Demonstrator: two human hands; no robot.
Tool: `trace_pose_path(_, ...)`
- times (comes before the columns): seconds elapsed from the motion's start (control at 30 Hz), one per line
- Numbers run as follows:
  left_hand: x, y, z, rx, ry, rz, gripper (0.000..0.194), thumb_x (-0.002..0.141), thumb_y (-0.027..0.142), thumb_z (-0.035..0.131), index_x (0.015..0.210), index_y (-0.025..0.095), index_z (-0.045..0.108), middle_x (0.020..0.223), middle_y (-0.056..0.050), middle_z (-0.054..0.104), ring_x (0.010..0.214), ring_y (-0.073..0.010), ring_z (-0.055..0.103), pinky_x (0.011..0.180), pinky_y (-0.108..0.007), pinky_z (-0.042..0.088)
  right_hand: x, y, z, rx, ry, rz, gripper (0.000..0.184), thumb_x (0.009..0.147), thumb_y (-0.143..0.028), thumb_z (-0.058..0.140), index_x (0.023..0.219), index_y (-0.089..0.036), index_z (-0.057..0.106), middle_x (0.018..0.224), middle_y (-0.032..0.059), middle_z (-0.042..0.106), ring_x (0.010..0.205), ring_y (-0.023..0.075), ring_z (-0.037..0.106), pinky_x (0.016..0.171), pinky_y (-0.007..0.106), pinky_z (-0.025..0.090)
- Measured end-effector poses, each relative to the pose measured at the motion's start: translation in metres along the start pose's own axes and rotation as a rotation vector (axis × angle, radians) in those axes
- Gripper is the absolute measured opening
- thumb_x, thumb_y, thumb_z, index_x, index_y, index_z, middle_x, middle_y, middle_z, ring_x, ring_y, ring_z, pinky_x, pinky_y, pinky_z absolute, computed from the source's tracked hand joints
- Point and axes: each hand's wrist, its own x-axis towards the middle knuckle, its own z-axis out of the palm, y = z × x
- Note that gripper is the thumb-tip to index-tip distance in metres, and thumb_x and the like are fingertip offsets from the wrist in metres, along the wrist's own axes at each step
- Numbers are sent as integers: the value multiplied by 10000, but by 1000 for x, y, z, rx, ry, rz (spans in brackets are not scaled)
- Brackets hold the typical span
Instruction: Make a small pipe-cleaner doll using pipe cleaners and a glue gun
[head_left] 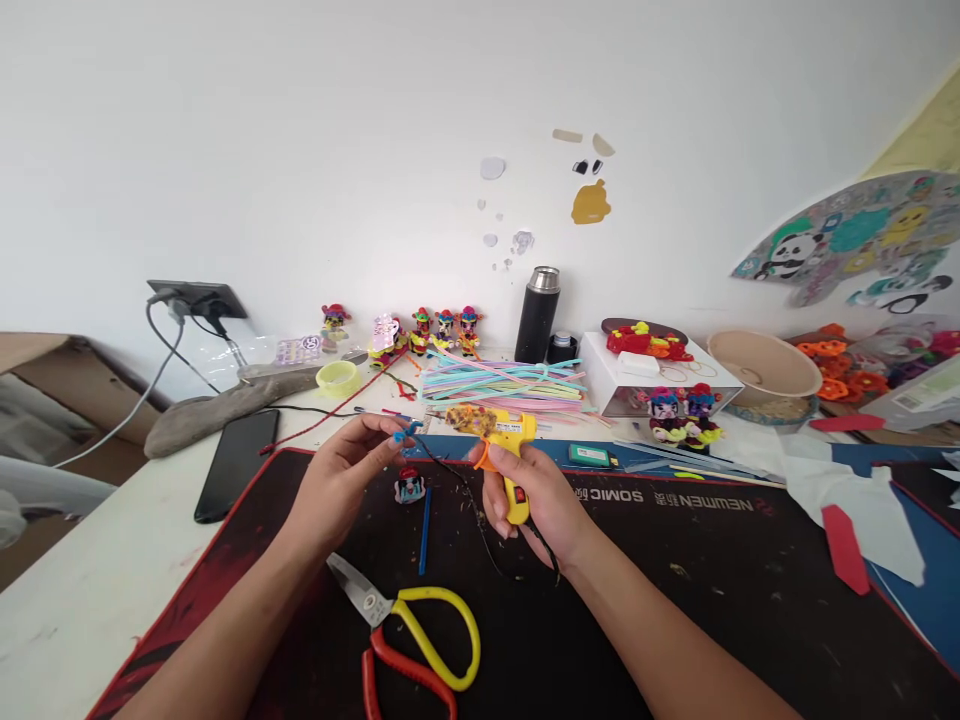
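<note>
My left hand pinches a small twisted piece of blue pipe cleaner between thumb and fingers. Wrapped round the handle of a yellow hot glue gun is my right hand, its fingers near the orange trigger. The gun's stained nozzle end points left towards the blue piece, with a gap between them. A small doll's head lies on the dark mat below, beside a straight blue strip. Scissors with one red and one yellow handle lie open nearer to me.
Pastel pipe cleaners are heaped behind the mat. Several finished dolls stand along the wall near a black thermos. A phone lies left; a white box stands right. The gun's black cord trails across the mat.
</note>
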Motion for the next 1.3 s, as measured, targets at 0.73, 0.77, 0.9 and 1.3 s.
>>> trace_pose_path(0.73,-7,-3,0,188,-60,69,180,886,417,835,945,263,763,1074,-34,688,950,-217,652,818,-270,535,-8,8,7,-613,225,-90,684,913,-845,568,638,-218,572,449,-3,532,382,121,472,425,255,366)
trace_pose_path(0.77,-7,-4,-1,194,-58,70,177,889,414,832,950,263,762,1077,-34,688,959,-218,654,826,-271,536,-9,8,7,-631,226,-96,679,918,-839,566,640,-220,570,448,-3,533,382,122,474,426,255,367)
trace_pose_path(0.9,-8,-4,-1,197,-45,81,172,892,406,831,965,269,759,1060,-27,697,955,-216,660,827,-271,539,-10,10,7,-723,225,-133,681,946,-817,542,603,-228,539,450,7,542,384,124,489,434,259,373)
trace_pose_path(1.3,-11,-2,1,251,-43,87,187,899,426,819,961,264,749,1047,-30,697,949,-222,667,819,-281,550,-10,10,7,-807,224,-144,669,992,-754,513,571,-235,487,448,8,533,392,124,504,458,257,386)
